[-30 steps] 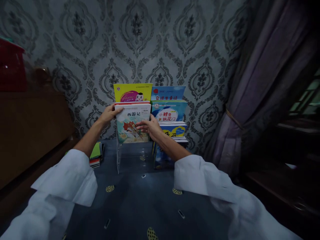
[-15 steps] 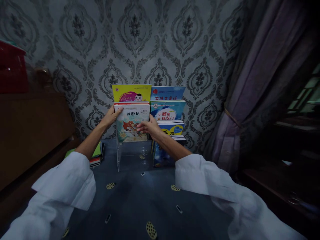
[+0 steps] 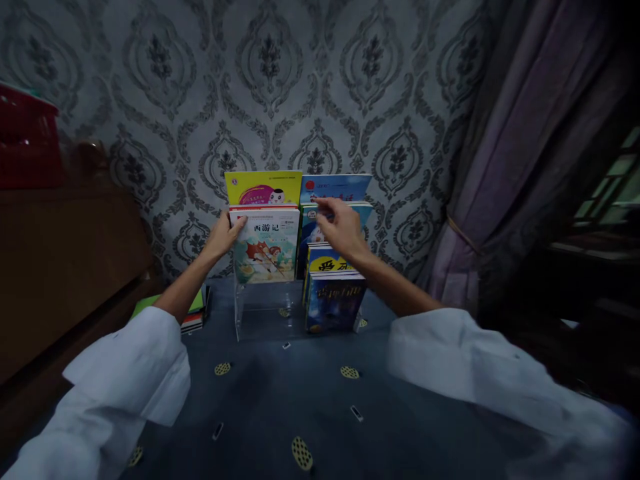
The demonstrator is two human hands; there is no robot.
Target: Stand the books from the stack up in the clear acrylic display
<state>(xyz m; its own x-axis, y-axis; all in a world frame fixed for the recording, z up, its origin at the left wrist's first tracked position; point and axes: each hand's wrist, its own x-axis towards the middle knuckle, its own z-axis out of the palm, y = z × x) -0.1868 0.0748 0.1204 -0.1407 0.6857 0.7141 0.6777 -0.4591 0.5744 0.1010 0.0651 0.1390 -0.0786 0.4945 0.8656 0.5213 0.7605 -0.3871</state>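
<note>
Head view. Book with a white-topped, illustrated cover [image 3: 267,250], standing upright in the left column of a clear stand [image 3: 238,317], above the stand's lowest level. The left hand [image 3: 223,235] has its grip closed on the upper left corner of this book, thumb laid over the cover. A red edge [image 3: 265,207] shows just behind its top; farther back and higher rises a yellow book [image 3: 263,178].

Right column, top to bottom: a light blue book [image 3: 345,181], a teal book [image 3: 311,230], a yellow-and-blue book [image 3: 320,263] and a dark blue book [image 3: 333,303], arranged in steps. The right hand [image 3: 343,223] is raised before the two upper books, its fingers bent; whether its grip has hold of either cannot be told.

The stand rests on a dark blue cloth [image 3: 270,407] bearing yellow dotted ovals. Left of it lies a low stack of books [image 3: 193,323], partly hidden by the left forearm. Beyond: a wooden panel [image 3: 70,247] and a red container [image 3: 27,140] at left, damask wallpaper [image 3: 270,67] behind, and a tied purple curtain [image 3: 500,167] at right.
</note>
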